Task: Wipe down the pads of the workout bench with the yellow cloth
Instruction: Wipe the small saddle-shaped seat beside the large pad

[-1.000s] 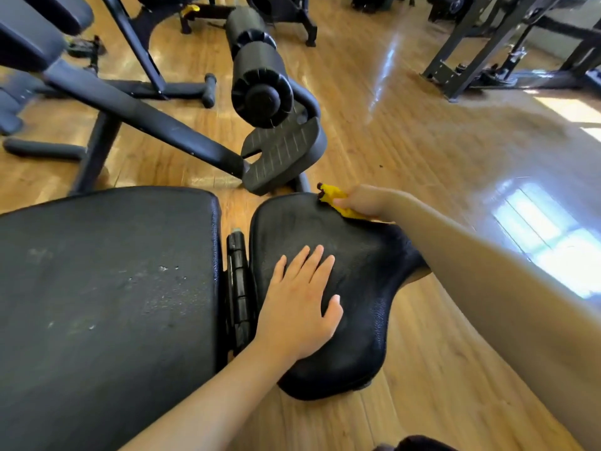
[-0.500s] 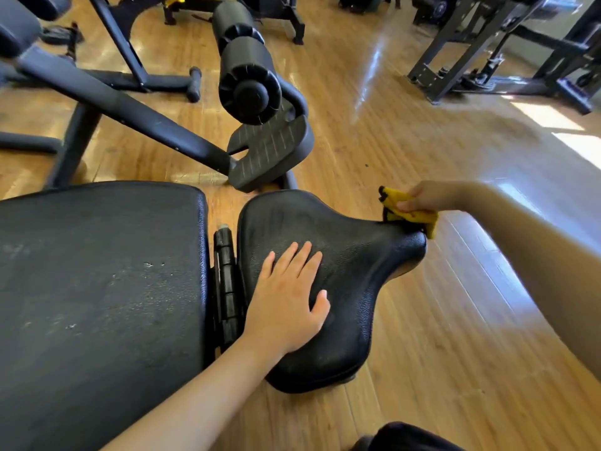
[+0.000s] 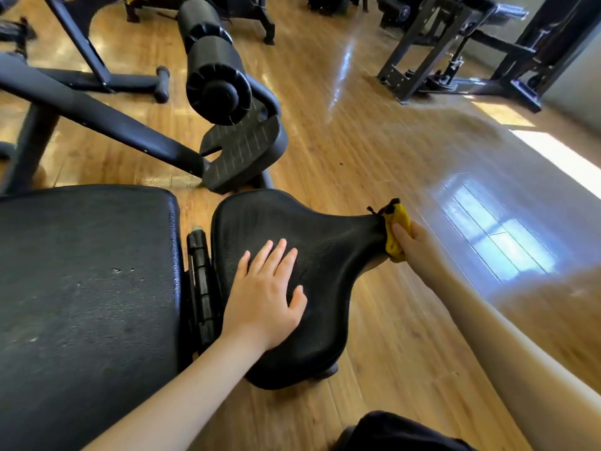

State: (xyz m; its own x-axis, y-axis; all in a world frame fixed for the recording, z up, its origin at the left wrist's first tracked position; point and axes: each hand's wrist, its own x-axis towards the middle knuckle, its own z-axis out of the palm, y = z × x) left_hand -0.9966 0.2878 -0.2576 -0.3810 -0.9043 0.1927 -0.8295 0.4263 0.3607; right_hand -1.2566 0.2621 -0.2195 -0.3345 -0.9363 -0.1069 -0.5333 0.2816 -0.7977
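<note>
Cloth [image 3: 395, 231] sits bunched in our right hand [image 3: 414, 244], fingers curled round it and pressing it against the narrow tip of the seat pad [image 3: 328, 252], right at the edge where the pad ends and the floor [image 3: 374, 151] begins. Our left hand [image 3: 265, 294] lies flat on the wide part of the same pad, fingers straight and spread, gripping nothing, only steadying. From here we judge the main risk to be the cloth sliding off the tip: so little pad is left under it that a further outward stroke would wipe air, and a loose hold could drop it to the floor. We also judge that only a small wad is touching, so the underside of the tip may get missed. Just beside the seat, across a hinge [image 3: 200, 281], the long back pad [image 3: 87, 288] shows pale specks and scuffs. Beyond it the foam roller [image 3: 216, 79] and footplate [image 3: 244, 151] stand near the seat's far edge and could crowd a wide sweep there. More frames [image 3: 455, 56] stand well apart.
</note>
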